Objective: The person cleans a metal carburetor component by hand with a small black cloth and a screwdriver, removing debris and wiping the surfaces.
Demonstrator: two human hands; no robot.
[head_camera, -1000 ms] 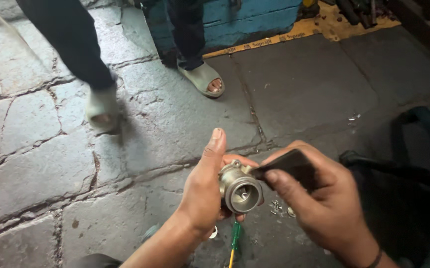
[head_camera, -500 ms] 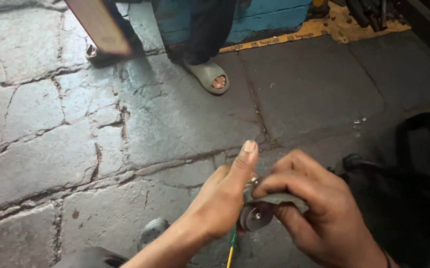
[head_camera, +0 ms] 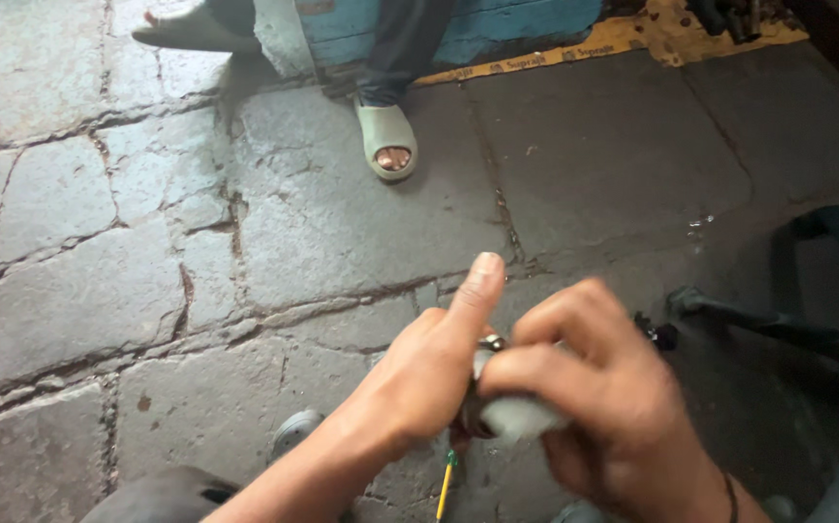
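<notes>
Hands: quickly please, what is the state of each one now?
Left hand: closed on the metal part, thumb raised.
Right hand: fingers closed on the same part.

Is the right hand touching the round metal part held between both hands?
Touching. In the head view, the right hand has its fingers curled over the round metal part, with no gap showing, while the left hand presses against its other side.

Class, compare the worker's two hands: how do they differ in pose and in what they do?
The left hand cups the round metal part from the side, thumb straight up; the right hand curls its fingers over it. The left hand looks sharp, the right hand blurred. Both are bare and touch the same part.
</notes>
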